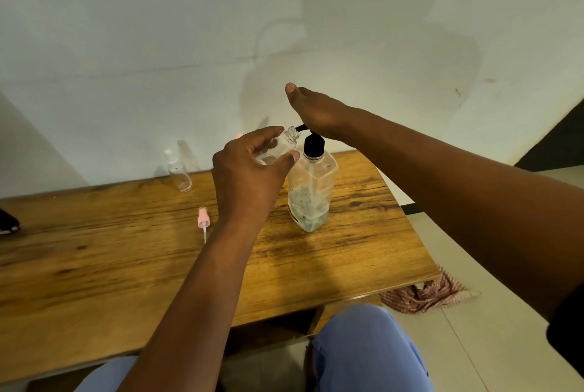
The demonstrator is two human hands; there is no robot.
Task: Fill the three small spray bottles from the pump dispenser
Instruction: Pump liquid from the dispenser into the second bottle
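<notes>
pale wall (158, 28) rises behind a wooden table (94, 265) whose far edge meets it and whose right edge falls away to a light tiled floor (493, 344), where a crumpled red-checked cloth (426, 293) lies just past the table's near right corner.

one pump dispenser (311, 192) stands upright near the far right part of the table, long axis vertical, with a black collar and a little liquid in the bottom. its black spout points left. the right hand (316, 110) lies over the pump head with fingers straight, palm down, pressing on it.

the left hand (249, 170) grips one small clear spray bottle (282, 146) between fingers and thumb, in the air just left of the dispenser's neck. that bottle is capless and tilted, long axis running up and to the right, with its open threaded mouth right at the spout tip.

two small bottles show plainly: the held one, and a second clear bottle (178, 172) with its cap on, standing near the far edge, well to the left. a third cannot be made out. one pink spray cap (202, 221) with its dip tube lies flat on the table between them, tube pointing toward the near edge.

broad bare wood runs left and toward the person. a dark object (8, 222) sits at the left edge of the view.
</notes>
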